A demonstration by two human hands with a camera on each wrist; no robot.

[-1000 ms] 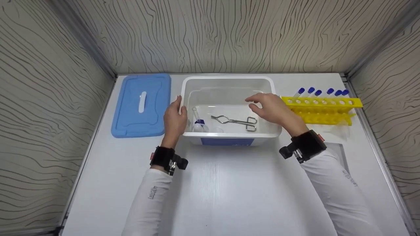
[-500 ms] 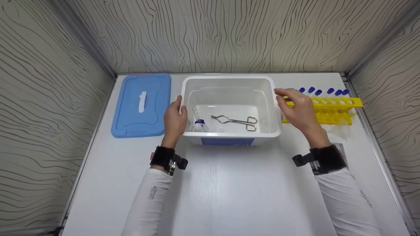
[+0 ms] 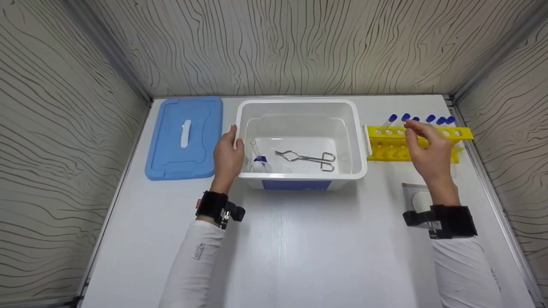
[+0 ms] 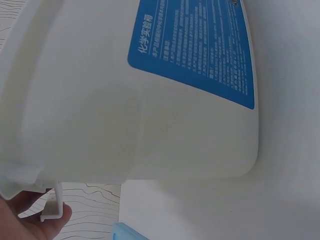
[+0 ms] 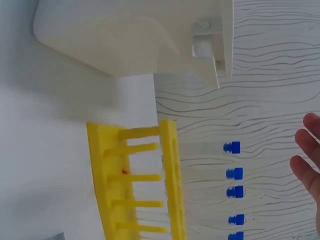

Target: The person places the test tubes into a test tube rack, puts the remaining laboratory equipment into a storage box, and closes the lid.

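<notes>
Across from the tub and out to the rack: your right hand [image 3: 428, 150] has left the space over the white plastic tub [image 3: 359, 141] and now hangs over the yellow test-tube rack [image 3: 385, 147], while your left hand [image 3: 227, 156] has not budged from the tub's left rim.

Biggest first: the white tabletop [image 3: 299, 239] carries everything. The blue lid [image 3: 185, 137] lies flat at far left, well apart from your right hand. The tub sits in the middle, blue label on its near wall, with metal tongs [image 3: 307, 158] lying crosswise on its floor and one blue-capped tube [image 3: 258, 155] lying down near the left wall. The rack stands just beside the tub's right wall, long axis running left to right, and a grey-edged white pad [image 3: 417, 197] lies on the tabletop below your right wrist.

Now the small stuff, and the bit that counts: the blue-capped test tubes [image 3: 405, 118] stand in the rack's far row, caps up and leaning away from you. They lie straight ahead of your right fingertips [image 3: 411, 125], which hover right at the caps; your left hand is well off. Your right grip is loose, fingers apart and holding nothing. Your left grip is curled round the tub's rim.
</notes>
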